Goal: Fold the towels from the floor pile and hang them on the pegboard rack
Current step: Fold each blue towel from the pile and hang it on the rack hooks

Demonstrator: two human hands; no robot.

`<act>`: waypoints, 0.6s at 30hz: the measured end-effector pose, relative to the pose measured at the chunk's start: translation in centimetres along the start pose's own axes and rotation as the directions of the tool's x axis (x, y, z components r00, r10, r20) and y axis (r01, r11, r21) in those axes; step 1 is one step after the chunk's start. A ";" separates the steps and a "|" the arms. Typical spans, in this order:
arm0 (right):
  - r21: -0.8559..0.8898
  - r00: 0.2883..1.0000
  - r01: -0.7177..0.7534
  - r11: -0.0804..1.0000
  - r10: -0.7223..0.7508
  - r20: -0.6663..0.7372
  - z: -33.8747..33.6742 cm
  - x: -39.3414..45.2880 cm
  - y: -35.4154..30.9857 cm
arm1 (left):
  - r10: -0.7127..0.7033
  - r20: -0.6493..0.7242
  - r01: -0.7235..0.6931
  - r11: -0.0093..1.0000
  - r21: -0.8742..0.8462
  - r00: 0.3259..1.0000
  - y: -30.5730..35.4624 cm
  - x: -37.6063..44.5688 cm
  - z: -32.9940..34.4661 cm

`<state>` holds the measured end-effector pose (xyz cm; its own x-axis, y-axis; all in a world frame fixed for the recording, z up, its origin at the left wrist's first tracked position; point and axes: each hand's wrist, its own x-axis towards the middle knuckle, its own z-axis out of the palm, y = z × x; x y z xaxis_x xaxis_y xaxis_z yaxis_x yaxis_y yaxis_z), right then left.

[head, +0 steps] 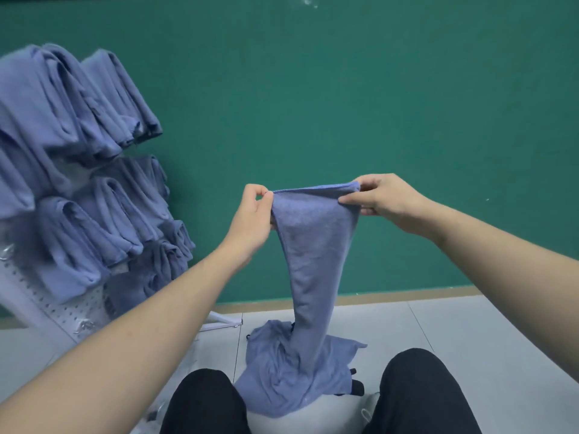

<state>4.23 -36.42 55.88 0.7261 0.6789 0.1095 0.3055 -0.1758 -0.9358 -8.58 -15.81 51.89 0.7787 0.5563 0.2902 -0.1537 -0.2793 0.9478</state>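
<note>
The left hand and right hand each pinch a top corner of one blue towel hanging down to the floor pile — not folded yet — while many folded towels already hang on the pegboard rack at the left.

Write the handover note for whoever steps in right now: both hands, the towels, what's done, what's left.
Left hand pinches one top corner of a blue towel; right hand pinches the other, top edge stretched between them.
The towel hangs down to the floor pile between the knees; its lower end reaches the pile.
Done: many folded towels already hang on the pegboard rack at left.
Left: fold the held towel, hang it, then work through the pile. How many remain cannot be told.
</note>
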 end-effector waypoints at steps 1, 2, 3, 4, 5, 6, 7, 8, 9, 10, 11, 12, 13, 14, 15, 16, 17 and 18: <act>-0.031 0.999 0.033 0.999 -0.034 -0.018 -0.1 -0.1 -0.3 | 0.012 0.003 -0.012 1.000 0.001 1.000 0.5 0.0 -0.2; -0.086 0.996 0.073 0.994 -0.076 -0.043 0.0 -0.2 -0.6 | 0.020 0.001 -0.020 1.000 0.013 1.000 0.9 0.0 -0.3; -0.163 0.989 0.110 0.980 -0.124 -0.077 0.1 -0.2 -0.8 | 0.026 -0.002 -0.026 0.999 0.035 1.000 1.3 -0.1 -0.5; -0.255 0.978 0.147 0.956 -0.179 -0.105 0.4 -0.4 -1.0 | 0.030 -0.003 -0.030 0.998 0.058 1.000 1.7 -0.1 -0.7; -0.343 0.964 0.180 0.922 -0.235 -0.125 0.7 -0.5 -1.2 | 0.028 -0.004 -0.027 0.996 0.079 1.000 2.1 -0.2 -0.8; -0.401 0.946 0.212 0.891 -0.289 -0.143 1.0 -0.7 -1.5 | 0.021 -0.010 -0.021 0.996 0.084 1.000 2.4 -0.3 -0.9; -0.419 0.929 0.235 0.877 -0.329 -0.168 1.2 -0.9 -1.9 | 0.016 -0.019 -0.015 0.998 0.069 1.000 2.8 -0.5 -0.9; -0.402 0.916 0.249 0.881 -0.349 -0.197 1.4 -1.0 -2.2 | 0.018 -0.029 -0.017 0.999 0.044 0.999 3.3 -0.6 -0.7; -0.366 0.912 0.248 0.897 -0.344 -0.225 1.6 -1.0 -2.5 | 0.024 -0.042 -0.023 0.999 0.029 0.999 3.8 -0.8 -0.6; -0.325 0.916 0.236 0.916 -0.322 -0.239 1.7 -0.9 -2.8 | 0.034 -0.057 -0.032 0.999 0.027 0.998 4.2 -0.9 -0.4; -0.283 0.926 0.220 0.934 -0.291 -0.240 1.9 -1.0 -3.0 | 0.039 -0.065 -0.038 0.999 0.024 0.997 4.5 -1.1 -0.2; -0.244 0.936 0.206 0.948 -0.264 -0.233 2.2 -0.9 -3.2 | 0.033 -0.076 -0.032 0.999 0.014 0.997 4.6 -1.2 0.0; -0.208 0.944 0.197 0.958 -0.243 -0.224 2.5 -0.9 -3.5 | 0.015 -0.091 -0.016 1.000 -0.011 0.996 4.6 -1.3 0.1; -0.184 0.949 0.193 0.964 -0.231 -0.217 2.7 -1.0 -3.8 | -0.010 -0.111 0.005 0.999 -0.041 0.994 4.4 -1.4 0.1; -0.177 0.949 0.193 0.965 -0.230 -0.214 2.8 -1.0 -4.1 | -0.036 -0.138 0.028 0.998 -0.056 0.990 4.2 -1.4 0.1; -0.184 0.947 0.203 0.962 -0.241 -0.214 2.9 -1.0 -4.3 | -0.043 -0.170 0.035 0.998 -0.046 0.985 3.9 -1.4 0.0; -0.199 0.941 0.214 0.956 -0.256 -0.220 2.9 -1.0 -4.4 | -0.034 -0.198 0.033 0.999 -0.009 0.980 3.8 -1.5 -0.1; -0.217 0.934 0.227 0.949 -0.275 -0.228 2.9 -1.0 -4.4 | -0.018 -0.214 0.027 0.999 0.042 0.977 3.7 -1.5 -0.1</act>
<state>0.33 -34.24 58.96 0.7345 0.5198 0.4363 0.5884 -0.1676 -0.7910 -10.41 -17.57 54.93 0.6328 0.7158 0.2951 -0.1071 -0.2965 0.9490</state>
